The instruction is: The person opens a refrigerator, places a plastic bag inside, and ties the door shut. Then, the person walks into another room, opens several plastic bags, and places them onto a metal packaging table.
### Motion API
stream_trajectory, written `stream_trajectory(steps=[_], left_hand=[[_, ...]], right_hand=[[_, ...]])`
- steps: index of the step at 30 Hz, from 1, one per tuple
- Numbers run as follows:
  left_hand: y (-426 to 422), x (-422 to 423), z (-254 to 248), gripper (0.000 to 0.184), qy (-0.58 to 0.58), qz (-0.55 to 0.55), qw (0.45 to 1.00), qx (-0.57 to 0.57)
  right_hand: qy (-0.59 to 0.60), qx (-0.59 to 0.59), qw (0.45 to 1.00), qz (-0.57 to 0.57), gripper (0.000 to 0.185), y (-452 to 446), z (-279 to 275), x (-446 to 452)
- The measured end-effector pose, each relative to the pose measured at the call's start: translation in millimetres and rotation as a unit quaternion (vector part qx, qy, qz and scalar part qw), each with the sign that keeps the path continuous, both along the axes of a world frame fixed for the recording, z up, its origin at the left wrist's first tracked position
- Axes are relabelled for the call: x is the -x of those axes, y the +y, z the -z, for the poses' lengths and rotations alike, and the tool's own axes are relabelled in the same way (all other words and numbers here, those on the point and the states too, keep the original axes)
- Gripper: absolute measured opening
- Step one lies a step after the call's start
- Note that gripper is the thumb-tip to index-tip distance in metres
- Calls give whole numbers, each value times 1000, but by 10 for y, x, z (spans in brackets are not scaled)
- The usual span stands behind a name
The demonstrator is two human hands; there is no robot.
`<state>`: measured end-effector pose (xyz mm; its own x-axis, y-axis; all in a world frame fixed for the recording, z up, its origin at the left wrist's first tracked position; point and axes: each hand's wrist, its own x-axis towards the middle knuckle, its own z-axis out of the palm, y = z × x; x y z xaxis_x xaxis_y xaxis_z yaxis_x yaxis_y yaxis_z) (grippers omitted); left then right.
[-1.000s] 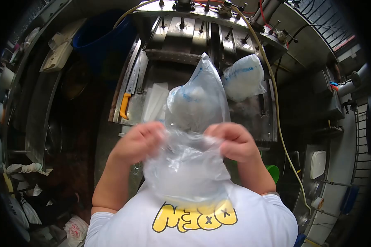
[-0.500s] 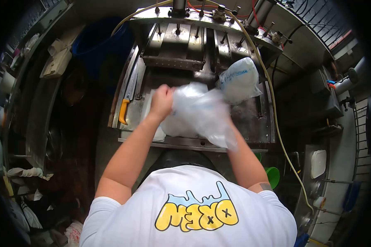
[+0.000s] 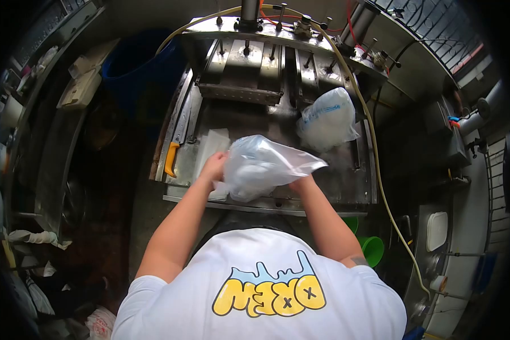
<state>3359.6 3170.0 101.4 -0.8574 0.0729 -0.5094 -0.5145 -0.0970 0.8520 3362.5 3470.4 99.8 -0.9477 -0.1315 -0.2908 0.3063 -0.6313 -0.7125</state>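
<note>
A clear plastic bag (image 3: 258,164) with whitish contents is held in front of me over the metal bench. At its left side, my left hand (image 3: 214,166) has its fingers closed on the plastic. My right hand (image 3: 301,182) is under the bag's right end, with its fingers hidden by the plastic. White sheets or cloth (image 3: 214,144) lie beneath and behind my left hand. Farther back on the right stands another filled plastic bag (image 3: 327,120) with blue print, apart from both hands.
A knife with a yellow handle (image 3: 171,158) lies along the bench's left side. Behind is a metal press (image 3: 241,73) with upright bolts. A yellowish hose (image 3: 374,122) runs down the right. A blue barrel (image 3: 133,68) stands back left, green buckets (image 3: 372,250) below right.
The bag has swung and settled lower, its loose end now pointing right. My left hand has come down toward me. My right hand, covered by plastic before, now partly shows.
</note>
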Motion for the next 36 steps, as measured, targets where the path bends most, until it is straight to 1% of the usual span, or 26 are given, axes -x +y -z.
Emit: stream_trajectory(steps=[1, 2, 3, 4, 5, 6, 7, 9, 11, 12, 13, 15, 17, 18, 19, 21, 22, 24, 25, 27, 28, 29, 31, 33, 35, 36], left_hand=[[-41, -105, -186, 39, -12, -1, 1000, -14], [-169, -186, -200, 39, -16, -5, 1000, -16], [-371, -287, -171, 52, 27, -14, 999, 13], [-482, -382, -178, 69, 70, -22, 996, 42], [-480, -463, -338, 69, 66, -24, 997, 41], [-491, -548, -521, 85, 166, 72, 971, 158], [-480, -622, -693, 101, 258, 167, 912, 270], [-139, -595, -905, 122, 366, 199, 847, 330], [249, -566, -897, 119, 408, 167, 820, 366], [290, -574, -804, 119, 404, 166, 822, 367], [333, -575, -611, 115, 373, 170, 843, 347], [398, -457, -151, 108, 320, 169, 880, 308], [409, -279, 133, 101, 267, 164, 911, 267], [350, -274, 240, 123, 296, 178, 914, 214], [348, -347, 299, 123, 287, 178, 917, 214], [399, -346, 355, 114, 420, 178, 836, 304], [421, -290, 333, 114, 422, 175, 835, 307], [516, -219, 309, 107, 529, 203, 700, 436], [592, -169, 343, 107, 528, 200, 701, 436], [793, -12, 476, 103, 484, 191, 765, 380], [889, 29, 462, 106, 472, 176, 775, 382], [864, 13, 465, 106, 472, 171, 776, 382], [778, -36, 386, 103, 460, 172, 786, 374], [650, -95, 203, 100, 449, 176, 795, 368], [521, -205, 110, 98, 433, 194, 804, 359], [371, -240, 84, 73, 473, 90, 801, 355]], right_hand=[[-2, -2, 1000, -5, 20, 111, -60, -74], [68, -141, 988, -11, 27, 187, -208, -188], [135, -276, 951, -17, 35, 239, -366, -313], [129, -277, 952, -21, 35, 294, -493, -415], [149, -315, 931, -106, 46, 341, -629, -471], [170, -348, 902, -190, 58, 343, -751, -492], [166, -347, 903, -194, 58, 264, -866, -492], [347, -401, 841, -108, 88, -17, -999, -411], [383, -423, 817, -76, 98, -327, -943, -188], [420, -446, 789, -37, 107, -409, -899, -136], [418, -446, 790, -39, 107, -360, -593, -116], [261, -477, 798, -260, 112, -199, 148, 69], [368, -502, 761, -180, 98, -179, 78, -90], [371, -488, 776, -146, 79, -198, 74, -127], [365, -486, 780, -153, 79, -190, 90, -227], [338, -508, 777, -156, 62, -152, 42, -273], [343, -507, 775, -155, 62, -172, -10, -254], [339, -547, 757, -115, 48, -196, -98, -284], [340, -547, 756, -118, 48, -167, -102, -313], [255, -519, 811, -86, 33, -17, -97, -310], [382, -600, 702, -41, 25, -7, -107, -257], [385, -600, 700, -44, 25, 27, -127, -262], [249, -570, 783, -11, 29, 64, -245, -313], [271, -568, 776, 49, 37, 5, -174, -304], [301, -589, 741, 115, 46, -19, -112, -374], [295, -588, 744, 118, 46, -19, -80, -400]])
